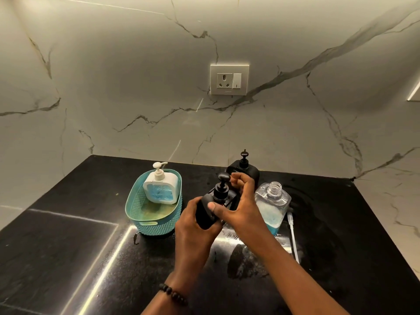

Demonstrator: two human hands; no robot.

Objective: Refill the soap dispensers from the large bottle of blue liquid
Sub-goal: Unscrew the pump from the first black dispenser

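Note:
My left hand (193, 220) grips the body of a black soap dispenser (205, 211), held tilted above the counter. My right hand (244, 201) wraps around its black pump collar, thumb pressed near the neck. A second black dispenser (247, 169) stands behind, close to the wall. To the right stands a clear square bottle (272, 203) with an open threaded neck and a little blue liquid at its bottom. A white pump dispenser (161, 186) with blue liquid inside sits in a teal basket (150, 223).
A clear pump tube (293, 235) lies on the wet black counter (68, 246) right of the clear bottle. A wall socket (229, 80) sits on the marble wall above. The counter's right edge meets marble at the far right.

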